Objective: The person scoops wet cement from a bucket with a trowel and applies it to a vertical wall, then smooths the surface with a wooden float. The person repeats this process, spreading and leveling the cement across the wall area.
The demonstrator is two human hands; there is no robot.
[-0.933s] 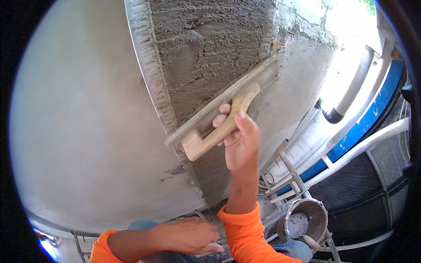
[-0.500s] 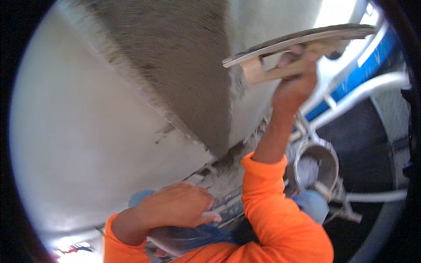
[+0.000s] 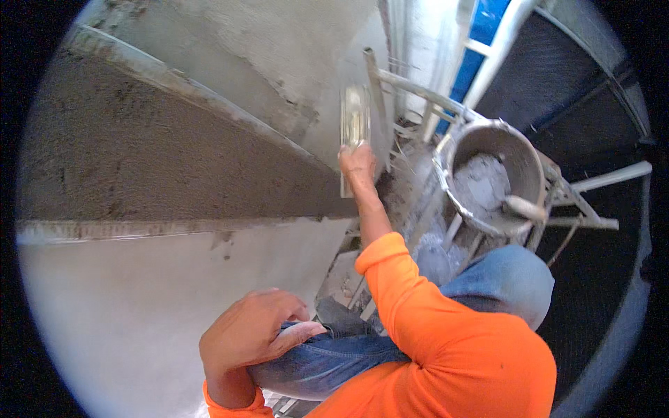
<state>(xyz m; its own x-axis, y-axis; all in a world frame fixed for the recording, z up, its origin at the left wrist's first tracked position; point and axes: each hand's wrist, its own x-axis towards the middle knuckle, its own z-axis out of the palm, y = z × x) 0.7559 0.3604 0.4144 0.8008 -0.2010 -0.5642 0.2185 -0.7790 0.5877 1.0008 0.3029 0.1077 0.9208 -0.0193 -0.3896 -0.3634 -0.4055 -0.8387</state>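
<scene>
My right hand [image 3: 358, 166] grips the handle of a plastering float [image 3: 355, 115], reached out to the right end of the wet plaster strip. The float stands lengthwise against the pale wall beside that end; whether its whole face touches is hard to tell. Dark grey wet plaster [image 3: 139, 146] fills a wedge-shaped band between two lighter raised edges. Over my bent knee in blue jeans [image 3: 320, 366] lies my left hand [image 3: 251, 326], empty, its thumb apart from the loosely bent fingers.
To the right, a round bucket [image 3: 538, 171] holds grey mortar [image 3: 482, 182], and a tool with a light handle [image 3: 524, 207] leans in it. Scaffold tubes [image 3: 425, 92] stand around it. Mortar-smeared planks [image 3: 341, 275] lie below. Dark mesh [image 3: 550, 66] hangs farther right.
My right hand has brought the float down and left, from raised in the air to the end of the plaster band. The view has swung right; my left hand remains at the knee.
</scene>
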